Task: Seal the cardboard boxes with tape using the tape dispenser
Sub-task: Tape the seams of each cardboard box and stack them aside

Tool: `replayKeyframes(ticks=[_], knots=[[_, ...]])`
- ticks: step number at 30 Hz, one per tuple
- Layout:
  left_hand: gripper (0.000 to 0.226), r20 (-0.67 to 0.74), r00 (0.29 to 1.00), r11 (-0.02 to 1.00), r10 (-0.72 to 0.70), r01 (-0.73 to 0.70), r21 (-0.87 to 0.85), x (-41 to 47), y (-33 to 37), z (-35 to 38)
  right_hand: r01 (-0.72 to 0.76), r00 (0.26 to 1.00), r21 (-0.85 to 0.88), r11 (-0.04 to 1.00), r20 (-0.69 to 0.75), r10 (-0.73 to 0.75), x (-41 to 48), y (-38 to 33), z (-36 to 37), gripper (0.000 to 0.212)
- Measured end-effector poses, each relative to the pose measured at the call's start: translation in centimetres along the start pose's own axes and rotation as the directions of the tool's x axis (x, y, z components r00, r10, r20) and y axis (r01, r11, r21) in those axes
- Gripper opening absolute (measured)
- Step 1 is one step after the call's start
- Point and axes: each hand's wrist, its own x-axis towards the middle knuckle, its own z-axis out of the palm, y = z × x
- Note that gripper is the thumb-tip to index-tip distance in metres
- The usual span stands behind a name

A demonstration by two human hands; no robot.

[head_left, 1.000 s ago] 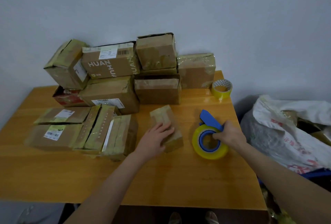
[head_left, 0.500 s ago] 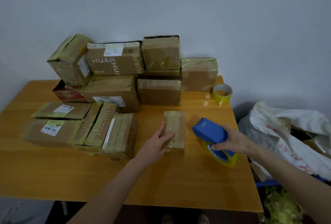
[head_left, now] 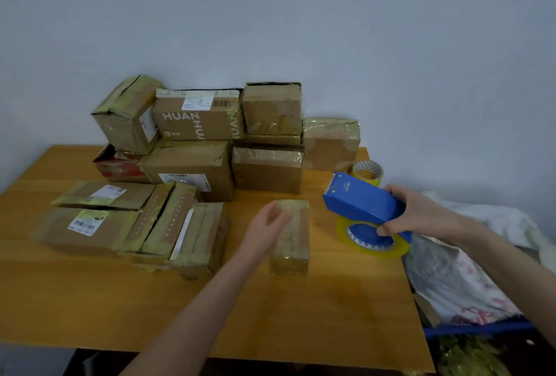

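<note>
Head view: the left hand (head_left: 267, 225) is motion-blurred, fingers loosely apart over the far end of the box (head_left: 293, 243); I cannot tell if they touch. The box, yellowish and tape-wrapped, lies mid-table (head_left: 301, 315), long axis 12 to 6. At its 3 o'clock the right hand (head_left: 421, 213) clamps the blue dispenser (head_left: 361, 204), nose toward 10, its yellow roll (head_left: 400, 251) half hidden beneath.
</note>
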Motion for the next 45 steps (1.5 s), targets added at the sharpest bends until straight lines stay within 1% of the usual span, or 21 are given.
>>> replayKeyframes(ticks=[1, 2, 3, 5, 7, 10, 12, 14, 16, 18, 21, 25, 27, 30, 32, 35, 41, 45], knots=[[0.079, 0.052, 0.997, 0.987, -0.063, 0.07, -0.148, -0.1, 1.2, 0.1, 0.021, 1.0, -0.013, 1.0, 0.008, -0.021, -0.3, -0.7, -0.2, 0.058], [0.081, 0.108, 0.99, 0.962, -0.094, 0.118, -0.248, -0.3, 2.4, 0.2, 0.04, 0.999, -0.025, 0.999, 0.016, -0.04, -0.6, -1.3, -0.3, 0.059], [0.08, 0.151, 0.983, 0.941, -0.102, 0.144, -0.306, -0.5, 3.3, 0.2, 0.055, 0.998, -0.035, 0.998, 0.025, -0.054, -0.8, -1.7, -0.3, 0.06], [0.068, 0.179, 0.981, 0.937, -0.074, 0.13, -0.324, -0.8, 4.4, 0.3, 0.087, 0.995, -0.054, 0.995, 0.047, -0.085, -1.1, -2.4, 0.0, 0.068], [0.049, 0.155, 0.987, 0.942, -0.051, 0.099, -0.321, -1.0, 4.6, 0.4, 0.101, 0.994, -0.062, 0.993, 0.059, -0.097, -1.2, -2.7, 0.4, 0.072], [0.017, 0.091, 0.993, 0.935, -0.069, 0.096, -0.341, -1.0, 3.8, 0.2, 0.12, 0.99, -0.07, 0.99, 0.076, -0.114, -1.3, -3.1, 0.9, 0.07], [0.008, 0.053, 0.995, 0.934, -0.089, 0.102, -0.343, -1.0, 3.4, 0.1, 0.133, 0.988, -0.085, 0.987, 0.089, -0.125, -1.3, -3.3, 1.2, 0.066], [0.007, 0.022, 0.994, 0.936, -0.106, 0.107, -0.335, -0.9, 3.1, 0.0, 0.156, 0.985, -0.122, 0.98, 0.091, -0.146, -1.3, -3.6, 1.5, 0.062], [0.01, -0.008, 0.994, 0.945, -0.109, 0.102, -0.311, -0.9, 3.0, 0.0, 0.208, 0.976, -0.18, 0.961, 0.099, -0.193, -1.2, -3.9, 1.8, 0.065], [0.01, -0.035, 0.994, 0.963, -0.1, 0.088, -0.254, -1.0, 2.8, 0.1, 0.266, 0.963, -0.253, 0.93, 0.112, -0.245, -1.2, -4.1, 2.2, 0.07], [0.014, -0.071, 0.995, 0.988, -0.064, 0.053, -0.147, -1.2, 2.2, 0.0, 0.289, 0.957, -0.373, 0.882, 0.126, -0.26, -1.1, -4.6, 2.6, 0.071], [0.013, -0.092, 0.994, 0.993, -0.065, 0.055, -0.105, -2.0, 0.7, -0.6, 0.305, 0.95, -0.387, 0.87, 0.183, -0.252, -0.9, -4.3, 3.0, 0.068], [0.011, -0.118, 0.989, 0.991, -0.087, 0.074, -0.111, -2.5, -0.5, -1.8, 0.295, 0.951, -0.378, 0.878, 0.206, -0.23, -0.9, -3.5, 3.1, 0.067], [0.015, -0.195, 0.971, 0.984, -0.14, 0.115, -0.135, -3.0, -3.1, -4.6, 0.261, 0.958, -0.39, 0.883, 0.214, -0.188, -1.1, -1.4, 2.5, 0.064], [0.017, -0.189, 0.964, 0.979, -0.185, 0.163, -0.126, -3.1, -4.5, -5.6, 0.219, 0.966, -0.42, 0.881, 0.22, -0.135, -1.1, 0.1, 1.8, 0.063], [0.018, -0.178, 0.964, 0.977, -0.199, 0.181, -0.11, -2.8, -5.7, -5.1, 0.176, 0.968, -0.443, 0.879, 0.241, -0.072, -0.6, 1.6, 1.8, 0.067], [0.021, -0.201, 0.96, 0.98, -0.197, 0.193, -0.039, -1.5, -6.7, -4.0, 0.152, 0.973, -0.458, 0.876, 0.227, -0.05, 0.2, 3.1, 2.6, 0.066], [0.025, -0.213, 0.951, 0.974, -0.223, 0.225, -0.012, -0.7, -7.6, -4.0, 0.135, 0.974, -0.499, 0.856, 0.224, -0.023, 0.8, 3.3, 3.8, 0.07]])
